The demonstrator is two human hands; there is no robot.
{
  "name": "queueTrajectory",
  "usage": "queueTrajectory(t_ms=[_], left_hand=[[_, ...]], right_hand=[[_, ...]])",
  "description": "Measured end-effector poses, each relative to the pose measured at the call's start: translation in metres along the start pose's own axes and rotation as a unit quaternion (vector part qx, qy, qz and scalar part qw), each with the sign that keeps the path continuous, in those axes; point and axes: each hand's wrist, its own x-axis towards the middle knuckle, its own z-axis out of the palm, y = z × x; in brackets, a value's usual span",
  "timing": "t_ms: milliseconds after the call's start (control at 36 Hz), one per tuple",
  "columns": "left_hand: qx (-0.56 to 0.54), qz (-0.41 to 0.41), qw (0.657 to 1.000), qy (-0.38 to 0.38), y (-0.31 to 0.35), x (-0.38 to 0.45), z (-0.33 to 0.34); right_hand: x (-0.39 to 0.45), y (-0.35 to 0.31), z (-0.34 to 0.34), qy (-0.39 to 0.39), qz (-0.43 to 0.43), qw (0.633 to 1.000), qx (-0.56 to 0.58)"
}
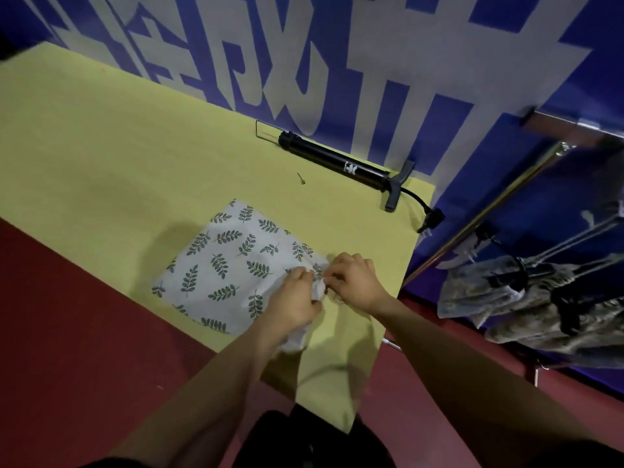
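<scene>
Bare forearms reach in from six o'clock. The left hand (pixel 297 300) grips the bunched corner of the leaf-print pillow (pixel 233 261), and the right hand (pixel 354 282) pinches that same corner with curled fingers. Beneath, the yellow-green surface (pixel 118 157) carries the pillow near centre, its gathered corner at four o'clock. A black hand pump (pixel 337 163) lies toward one o'clock, with a small needle (pixel 301 179) near it, at its seven o'clock.
</scene>
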Motion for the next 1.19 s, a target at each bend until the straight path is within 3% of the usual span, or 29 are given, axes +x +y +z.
queueTrajectory(t_ms=[167,306,500,667,833,917,1000,1056,1194], left_hand=[[0.000,0.053,0.991,0.121,-0.013,0.013,-0.030],[-0.035,0.058,0.994,0.090,-0.021,0.024,-0.057],[-0.003,0.091,0.986,0.142,-0.045,0.044,-0.085],[-0.029,0.059,0.988,0.139,-0.051,0.062,-0.110],[-0.051,0.120,0.980,0.150,-0.058,0.074,-0.135],[0.015,0.191,0.973,0.129,-0.066,0.079,-0.152],[0.126,0.266,0.950,0.102,-0.078,0.087,-0.164],[0.177,0.265,0.944,0.083,-0.085,0.094,-0.167],[0.188,0.176,0.964,0.064,-0.093,0.110,-0.171]], right_hand=[[0.025,-0.019,-0.011,0.083,0.011,0.993,0.078],[0.054,-0.050,-0.026,0.135,0.033,0.970,0.198],[0.090,-0.086,-0.045,0.171,0.075,0.941,0.280],[0.109,-0.104,-0.056,0.187,0.079,0.924,0.324],[0.118,-0.104,-0.071,0.175,0.081,0.954,0.229],[0.122,-0.096,-0.078,0.131,0.068,0.987,0.067],[0.128,-0.097,-0.080,0.123,0.066,0.989,0.040],[0.133,-0.099,-0.076,0.110,0.077,0.990,0.051],[0.156,-0.098,-0.064,0.089,0.109,0.988,0.070]])
